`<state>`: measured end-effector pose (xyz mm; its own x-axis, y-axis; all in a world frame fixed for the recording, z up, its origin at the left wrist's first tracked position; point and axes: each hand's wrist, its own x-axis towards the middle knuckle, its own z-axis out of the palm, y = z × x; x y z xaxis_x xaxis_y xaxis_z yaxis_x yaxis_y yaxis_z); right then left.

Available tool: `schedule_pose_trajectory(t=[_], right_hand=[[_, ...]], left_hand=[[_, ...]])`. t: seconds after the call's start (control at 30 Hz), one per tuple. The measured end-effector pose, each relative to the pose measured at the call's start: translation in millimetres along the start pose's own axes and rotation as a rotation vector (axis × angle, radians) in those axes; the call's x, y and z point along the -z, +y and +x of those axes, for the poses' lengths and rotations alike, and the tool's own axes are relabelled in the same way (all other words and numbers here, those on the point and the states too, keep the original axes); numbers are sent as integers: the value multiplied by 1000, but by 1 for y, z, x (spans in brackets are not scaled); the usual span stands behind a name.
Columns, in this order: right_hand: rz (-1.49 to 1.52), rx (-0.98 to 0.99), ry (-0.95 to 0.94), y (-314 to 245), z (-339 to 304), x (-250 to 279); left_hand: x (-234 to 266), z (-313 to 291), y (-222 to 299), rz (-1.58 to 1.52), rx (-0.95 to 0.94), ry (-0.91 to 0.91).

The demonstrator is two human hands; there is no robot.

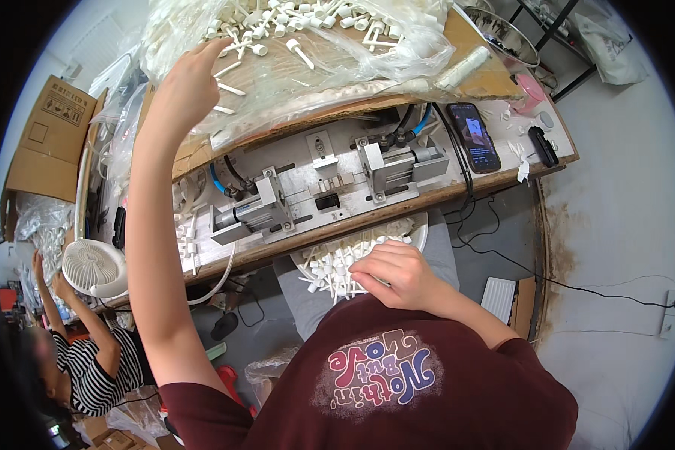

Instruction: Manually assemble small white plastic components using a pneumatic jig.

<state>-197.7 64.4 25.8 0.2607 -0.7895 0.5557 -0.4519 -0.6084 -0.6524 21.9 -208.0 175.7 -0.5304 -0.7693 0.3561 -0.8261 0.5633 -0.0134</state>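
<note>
My left hand (186, 88) reaches over the table to the near left edge of a heap of white caps with thin stems (277, 28). Its index finger stretches toward the pieces, while the thumb and other fingers are partly hidden; it looks open. Several loose white stems (231, 88) lie beside it on clear plastic sheeting. Above my lap, my right hand (399, 276) is closed, fingers curled against the thumb; whatever it may hold is hidden. Beneath it sits a round white basin (426, 236) filled with similar white capped pieces (334, 266).
Between my hands, a metal fixture with two cylinders (326, 187) is mounted at the table edge. A phone (472, 137) and black cables lie to its right. A small white fan (94, 268) stands left. Another person in a striped top (101, 367) works at far left.
</note>
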Motion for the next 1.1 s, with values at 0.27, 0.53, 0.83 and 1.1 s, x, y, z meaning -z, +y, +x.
schedule_pose_trajectory(t=[0.27,0.53,0.83,1.1], right_hand=[[31,-42,-83,2,-12,5],[53,-29,-107,2,-6,1],[-5,-20,-175,4,-11,-2],[-21,-4,-214,2,-14,-2]], left_hand=[[-66,22,-41,532,167,-342],[-73,22,-40,182,12,-273],[-75,26,12,144,-52,-155],[-73,27,34,112,-27,-166]])
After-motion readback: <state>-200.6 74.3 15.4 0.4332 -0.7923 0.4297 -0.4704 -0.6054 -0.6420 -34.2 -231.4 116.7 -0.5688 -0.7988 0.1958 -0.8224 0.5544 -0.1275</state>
